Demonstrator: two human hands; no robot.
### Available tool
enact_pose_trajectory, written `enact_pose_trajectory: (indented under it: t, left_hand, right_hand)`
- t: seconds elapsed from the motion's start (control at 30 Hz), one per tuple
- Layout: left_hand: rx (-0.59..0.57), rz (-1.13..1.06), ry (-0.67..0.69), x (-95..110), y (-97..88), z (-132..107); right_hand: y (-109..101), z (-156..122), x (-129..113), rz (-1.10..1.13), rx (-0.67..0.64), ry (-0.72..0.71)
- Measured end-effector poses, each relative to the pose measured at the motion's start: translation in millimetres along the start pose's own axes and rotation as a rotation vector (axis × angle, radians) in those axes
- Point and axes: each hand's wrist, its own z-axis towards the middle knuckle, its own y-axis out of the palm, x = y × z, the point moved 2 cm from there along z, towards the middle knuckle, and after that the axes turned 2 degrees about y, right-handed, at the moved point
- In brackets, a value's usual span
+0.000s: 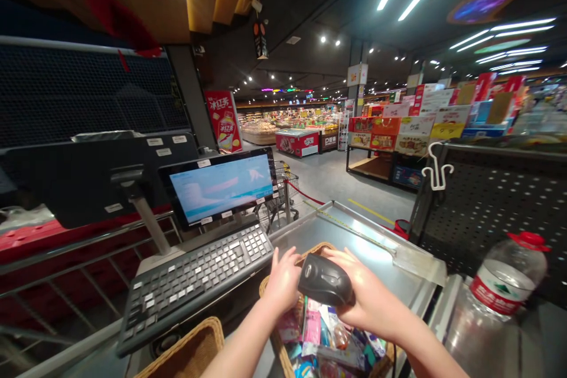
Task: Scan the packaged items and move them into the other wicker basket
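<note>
Boxed goods [411, 124] stand stacked beyond the metal counter [349, 242]. My right grip [361, 286] is wrapped round one end of the black scanner [325, 280], whose long axis runs left and slightly away from it, the head just beside my left grip [283, 280]. That nearer left grip is partly hidden; whether it pinches anything, I cannot tell. Below lies the wicker basket [279, 348] of packets [312, 328].

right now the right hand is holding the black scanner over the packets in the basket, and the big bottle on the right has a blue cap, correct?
Not quite: the head view shows a red cap on the big bottle, not a blue one. The right hand is indeed holding the black scanner over the packets in the basket.
</note>
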Motion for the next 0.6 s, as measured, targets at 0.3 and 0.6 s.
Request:
enact_pose_trajectory:
  t: [0.3,0.6]
  left_hand:
    - [0.265,0.020,-0.356,-70,-54.8,-69]
    - [0.775,-0.098,-0.490,-78,-110.6,-126]
  right_hand:
    - [10,7,-5,-0.065,0.004,0.000]
    - [36,27,-23,-0.125,0.065,0.014]
